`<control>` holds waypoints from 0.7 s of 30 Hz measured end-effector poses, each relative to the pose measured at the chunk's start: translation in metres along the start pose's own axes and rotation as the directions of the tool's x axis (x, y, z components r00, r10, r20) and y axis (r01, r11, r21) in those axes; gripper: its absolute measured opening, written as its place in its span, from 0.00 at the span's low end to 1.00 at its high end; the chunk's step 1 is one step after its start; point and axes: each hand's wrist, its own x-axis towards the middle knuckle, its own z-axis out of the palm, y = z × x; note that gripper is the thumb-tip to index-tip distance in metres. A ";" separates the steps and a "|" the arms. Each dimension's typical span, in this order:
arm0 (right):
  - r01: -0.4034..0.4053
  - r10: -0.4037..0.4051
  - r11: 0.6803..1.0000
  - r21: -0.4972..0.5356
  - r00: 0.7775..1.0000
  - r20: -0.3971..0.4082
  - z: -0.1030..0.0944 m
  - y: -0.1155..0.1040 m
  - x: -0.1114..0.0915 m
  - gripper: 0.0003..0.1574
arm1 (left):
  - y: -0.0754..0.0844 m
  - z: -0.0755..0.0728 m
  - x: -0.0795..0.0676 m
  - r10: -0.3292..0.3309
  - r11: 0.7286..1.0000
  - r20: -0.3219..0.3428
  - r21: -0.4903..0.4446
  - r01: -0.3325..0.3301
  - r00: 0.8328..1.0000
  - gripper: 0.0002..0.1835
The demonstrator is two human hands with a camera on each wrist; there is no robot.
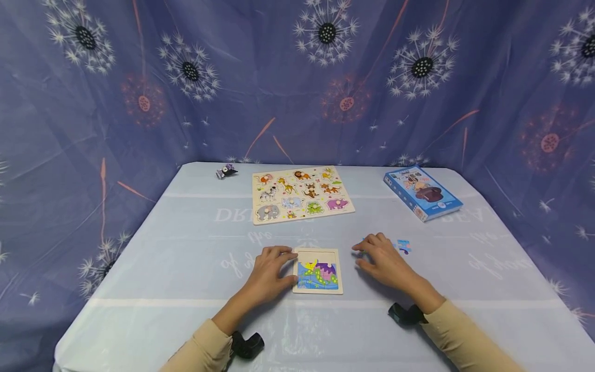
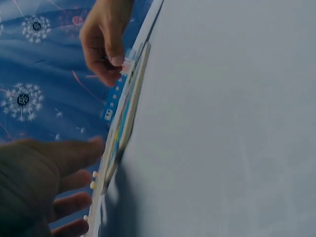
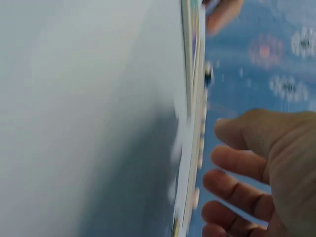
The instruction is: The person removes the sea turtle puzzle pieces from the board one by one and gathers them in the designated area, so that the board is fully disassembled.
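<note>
A small square jigsaw puzzle (image 1: pixel 318 292) in a pale wooden frame lies flat on the table. Coloured pieces in blue, green, yellow and purple fill its lower part, and the strip along the top shows bare wood. My left hand (image 1: pixel 268 275) is at the frame's left edge, thumb and fingers spread apart with the fingertips right at the rim. To the right of the frame, my right hand (image 1: pixel 385 264) hovers with loosely bent fingers and nothing between them. Loose blue puzzle pieces (image 1: pixel 403 245) lie just beyond it, partly hidden by the hand.
A wooden animal peg board (image 1: pixel 302 195) lies behind the small puzzle. At the back right is a blue box (image 1: pixel 424 193) with a hat picture. A small dark figure (image 1: pixel 226 171) lies at the back left. A dandelion-patterned curtain (image 1: pixel 260 93) hangs behind the table.
</note>
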 end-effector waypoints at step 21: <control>0.012 -0.028 0.990 0.139 0.993 0.112 0.038 -0.085 0.031 0.20 | -0.007 0.003 -0.001 0.041 0.999 0.117 -0.040 -0.036 0.992 0.30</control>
